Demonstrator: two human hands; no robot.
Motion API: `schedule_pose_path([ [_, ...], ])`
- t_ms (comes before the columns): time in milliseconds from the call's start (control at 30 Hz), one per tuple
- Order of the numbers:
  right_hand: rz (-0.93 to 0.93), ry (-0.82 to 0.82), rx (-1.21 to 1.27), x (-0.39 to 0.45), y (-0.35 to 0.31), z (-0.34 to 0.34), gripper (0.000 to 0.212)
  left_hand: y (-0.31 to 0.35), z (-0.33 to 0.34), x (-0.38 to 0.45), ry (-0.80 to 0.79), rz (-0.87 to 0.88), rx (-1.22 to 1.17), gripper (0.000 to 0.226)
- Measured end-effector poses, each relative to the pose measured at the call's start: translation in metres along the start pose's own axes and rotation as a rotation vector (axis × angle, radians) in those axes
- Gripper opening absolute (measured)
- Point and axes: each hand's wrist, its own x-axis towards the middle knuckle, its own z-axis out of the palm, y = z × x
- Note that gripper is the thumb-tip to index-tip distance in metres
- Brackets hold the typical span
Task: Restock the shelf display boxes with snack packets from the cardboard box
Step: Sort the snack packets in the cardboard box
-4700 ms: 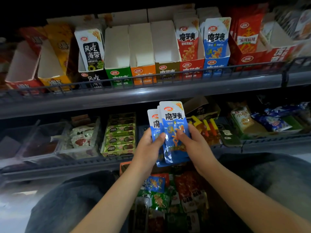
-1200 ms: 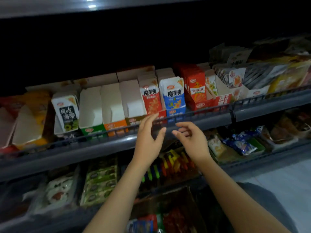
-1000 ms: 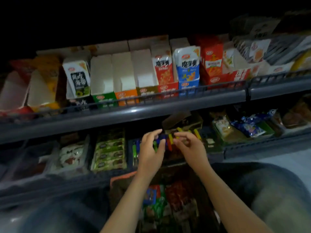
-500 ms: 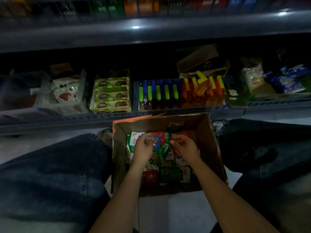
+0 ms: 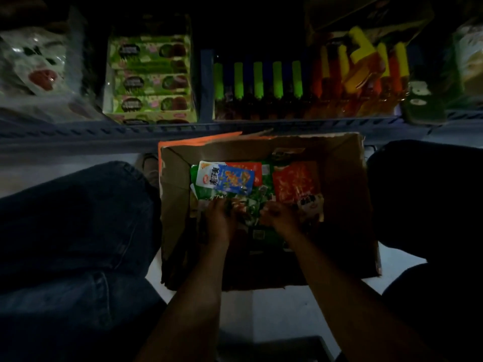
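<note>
Dim shop floor, frame centre: open brown cardboard box (image 5: 264, 212); left hand (image 5: 218, 220), right hand (image 5: 278, 218) rummaging among green foil snack packets (image 5: 251, 205), grips unclear; next, gather matching packets.

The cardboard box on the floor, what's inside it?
The cardboard box holds loose snack packets: a blue packet on top, a red packet, green ones beneath. The left hand and right hand cover the middle; the near end is too dark.

Both arms reach down, left grip (image 5: 218, 218) and right grip (image 5: 278, 216) curled.
</note>
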Motion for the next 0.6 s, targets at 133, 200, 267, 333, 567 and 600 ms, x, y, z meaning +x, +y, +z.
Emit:
schedule_pose_path([
  [133,0.002,0.019,-0.054,0.014,0.005,0.012,0.009,-0.011,0.004,0.006,-0.040,0.022,0.067,0.041],
  [200,-0.029,0.049,-0.027,0.013,0.000,0.017,0.008,-0.016,0.006,0.010,-0.061,0.036,0.072,0.043],
  [267,-0.065,0.079,-0.049,0.013,-0.004,0.022,0.020,-0.019,0.008,0.011,-0.045,0.038,0.059,0.042],
  [333,-0.102,0.082,-0.073,0.014,-0.006,0.028,0.026,-0.020,0.009,0.011,-0.018,0.050,0.042,0.040],
  [567,0.020,0.096,-0.029,0.018,0.000,0.040,0.035,-0.025,0.003,0.016,0.065,0.119,0.018,0.033],
  [600,0.022,0.095,-0.028,0.017,0.000,0.040,0.032,-0.025,0.000,0.019,0.064,0.122,0.073,0.033],
])
